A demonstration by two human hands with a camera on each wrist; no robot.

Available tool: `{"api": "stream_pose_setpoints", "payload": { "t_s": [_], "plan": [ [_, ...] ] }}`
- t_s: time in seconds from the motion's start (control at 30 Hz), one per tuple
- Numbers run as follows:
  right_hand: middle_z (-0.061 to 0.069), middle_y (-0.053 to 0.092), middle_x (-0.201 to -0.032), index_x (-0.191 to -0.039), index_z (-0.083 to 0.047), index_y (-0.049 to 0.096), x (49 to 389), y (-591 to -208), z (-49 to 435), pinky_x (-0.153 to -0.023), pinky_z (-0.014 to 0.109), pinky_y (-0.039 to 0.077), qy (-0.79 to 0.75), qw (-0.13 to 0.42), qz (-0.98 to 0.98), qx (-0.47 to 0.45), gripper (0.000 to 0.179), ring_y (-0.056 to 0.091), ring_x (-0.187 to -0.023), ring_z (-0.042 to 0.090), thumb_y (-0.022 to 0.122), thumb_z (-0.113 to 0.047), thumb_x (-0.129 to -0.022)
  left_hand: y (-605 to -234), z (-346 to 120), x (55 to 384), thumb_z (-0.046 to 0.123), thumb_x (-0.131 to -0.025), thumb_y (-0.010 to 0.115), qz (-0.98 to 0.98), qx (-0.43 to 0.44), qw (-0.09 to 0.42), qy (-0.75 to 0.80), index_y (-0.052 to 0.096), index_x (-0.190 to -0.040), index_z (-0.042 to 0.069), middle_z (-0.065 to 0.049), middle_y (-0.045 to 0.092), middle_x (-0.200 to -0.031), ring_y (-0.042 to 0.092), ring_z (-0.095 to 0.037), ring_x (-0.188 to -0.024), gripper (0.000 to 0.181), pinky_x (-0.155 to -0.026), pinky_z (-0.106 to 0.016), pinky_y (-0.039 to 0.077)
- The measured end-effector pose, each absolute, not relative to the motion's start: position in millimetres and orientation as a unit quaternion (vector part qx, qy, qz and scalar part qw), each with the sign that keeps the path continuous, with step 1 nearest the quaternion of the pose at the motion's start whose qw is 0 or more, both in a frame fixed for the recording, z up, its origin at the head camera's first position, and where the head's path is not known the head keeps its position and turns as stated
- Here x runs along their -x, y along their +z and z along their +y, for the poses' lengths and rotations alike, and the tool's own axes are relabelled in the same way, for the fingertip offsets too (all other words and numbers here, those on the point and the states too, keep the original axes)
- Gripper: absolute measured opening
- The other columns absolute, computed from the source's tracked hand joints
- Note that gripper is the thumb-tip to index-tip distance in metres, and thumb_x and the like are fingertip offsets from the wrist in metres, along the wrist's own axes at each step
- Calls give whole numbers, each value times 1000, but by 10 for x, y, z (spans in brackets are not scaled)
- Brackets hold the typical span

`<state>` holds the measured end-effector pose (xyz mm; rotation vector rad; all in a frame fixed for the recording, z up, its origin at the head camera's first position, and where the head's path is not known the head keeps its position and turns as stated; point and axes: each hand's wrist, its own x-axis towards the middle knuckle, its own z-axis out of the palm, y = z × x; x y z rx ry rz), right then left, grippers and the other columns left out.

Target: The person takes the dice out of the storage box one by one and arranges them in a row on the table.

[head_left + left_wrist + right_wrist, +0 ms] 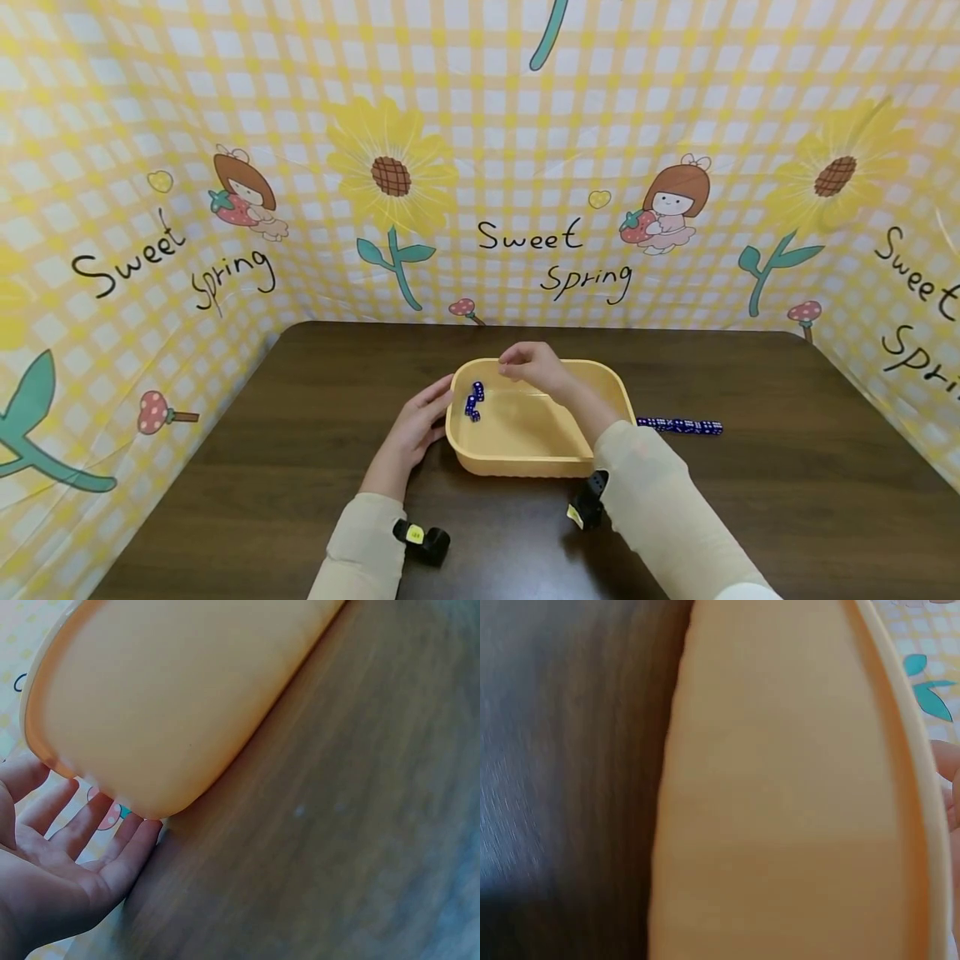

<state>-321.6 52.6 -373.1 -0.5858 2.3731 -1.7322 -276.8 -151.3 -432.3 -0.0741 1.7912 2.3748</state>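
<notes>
A yellow plastic basin [525,468] stands on the table in the head view. Several blue dice with white pips [472,406] lie inside it near its left wall. My left hand [412,425] rests against the basin's left side; in the left wrist view its spread fingers [84,825] touch the outer wall and rim. Over the basin's far part is my right hand [542,367], its fingers bent and fingertips close together. Whether they pinch anything is hidden. Just a sliver of the right hand [946,769] shows in the right wrist view, behind the basin rim.
To the right of the basin, a row of blue dice [682,427] lies on the dark wooden table [300,467]. A yellow checked cloth [480,167] hangs behind the table and at both sides.
</notes>
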Motion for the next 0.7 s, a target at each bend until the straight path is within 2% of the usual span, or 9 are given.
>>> {"api": "stream_pose_setpoints", "payload": {
  "t_s": [0.13,0.43,0.6,0.7],
  "plan": [
    [7,58,-77,-95,13,55,3199,-3781,450,-74,41,43,-577,95,786,198,22,55,-74,20,59,-1,-79,-4321,-1512,2765,16,-86,53,601,19,82,795,43,-128,9,-13,42,-126,42,-29,-109,44,-78,-41,41],
    [8,59,-81,-93,11,58,3211,-3955,312,-70,30,44,-551,116,798,217,21,53,-73,14,60,-2,-76,-4327,-1515,2777,16,-85,55,595,21,85,799,42,-128,8,-14,42,-126,43,-29,-108,46,-77,-41,42],
    [12,61,-80,-90,12,58,3199,-4029,255,-62,25,44,-534,121,806,226,19,51,-67,11,62,2,-74,-4325,-1508,2769,13,-87,51,592,18,84,801,41,-129,7,-15,42,-126,42,-31,-108,44,-76,-40,42],
    [10,60,-76,-88,11,59,3184,-4052,231,-58,22,43,-522,122,814,223,18,50,-63,9,63,3,-72,-4319,-1506,2768,12,-87,50,592,15,83,802,40,-129,7,-16,42,-126,42,-32,-108,44,-76,-40,42]
  ]
}}
